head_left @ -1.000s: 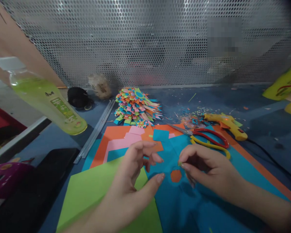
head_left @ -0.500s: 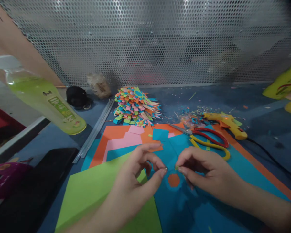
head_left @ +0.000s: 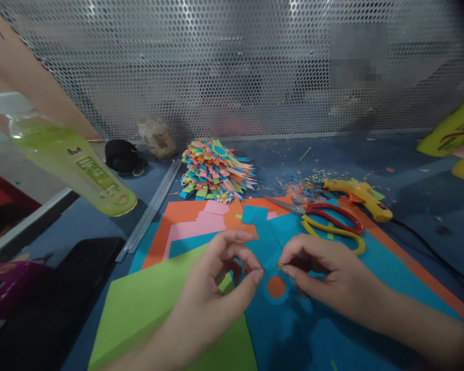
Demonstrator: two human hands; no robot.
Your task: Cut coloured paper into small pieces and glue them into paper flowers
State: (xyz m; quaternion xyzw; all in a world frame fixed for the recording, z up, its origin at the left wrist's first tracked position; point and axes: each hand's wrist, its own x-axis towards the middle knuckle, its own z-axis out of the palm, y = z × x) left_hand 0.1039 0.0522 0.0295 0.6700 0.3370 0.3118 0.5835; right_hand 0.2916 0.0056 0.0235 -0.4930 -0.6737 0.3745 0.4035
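Observation:
My right hand (head_left: 320, 273) pinches a tiny green paper piece (head_left: 280, 267) between thumb and forefinger. Close to its left, my left hand (head_left: 224, 288) has thumb and forefinger pressed together; whatever they hold is too small to make out. Just below the fingertips is an orange paper disc (head_left: 276, 287) ringed by a blue paper circle (head_left: 266, 293). Beneath my hands are blue paper (head_left: 355, 319) and, under my left wrist, a green paper sheet (head_left: 139, 299). Scissors (head_left: 305, 210) with red and yellow handles lie beyond my right hand.
A paper-strip craft piece (head_left: 212, 172) stands at the back. A yellow glue gun (head_left: 359, 196) lies right, by scattered paper scraps (head_left: 309, 190). Leftward are clear glue sticks (head_left: 150, 211), a drink bottle (head_left: 77, 159) and a black phone (head_left: 81, 278). A perforated metal panel (head_left: 232, 67) rises behind.
Both hands keep their pinched poses and have hardly moved. The view has shifted only slightly.

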